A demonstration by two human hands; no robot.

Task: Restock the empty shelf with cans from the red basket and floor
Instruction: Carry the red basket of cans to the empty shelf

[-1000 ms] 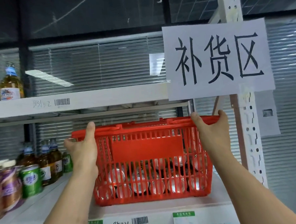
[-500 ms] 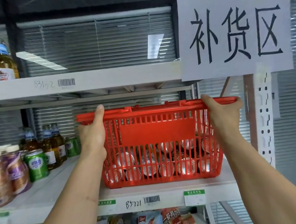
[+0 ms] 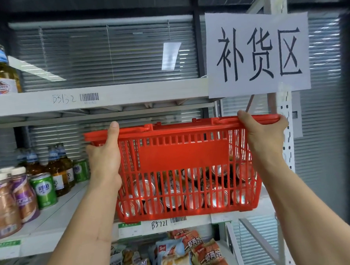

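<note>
A red plastic basket (image 3: 183,154) sits at the front edge of the white middle shelf (image 3: 58,213), its base overlapping the shelf's lip. Several cans (image 3: 174,196) lie on their sides inside it, their silver ends showing through the slats. My left hand (image 3: 105,159) grips the basket's left rim, thumb up over the edge. My right hand (image 3: 262,135) grips the right rim, thumb over the top. The basket's handles are folded down along the rim.
Bottles and green cans (image 3: 43,190) crowd the shelf's left part. An upper shelf (image 3: 126,94) carries a bottle (image 3: 1,71) at far left. A paper sign (image 3: 257,52) hangs on the white upright post (image 3: 286,146). Snack bags (image 3: 177,255) fill the shelf below.
The basket has slid toward me, to the shelf's front edge, with both hands still on its rim. My view has moved closer and dropped slightly, revealing the snack shelf.
</note>
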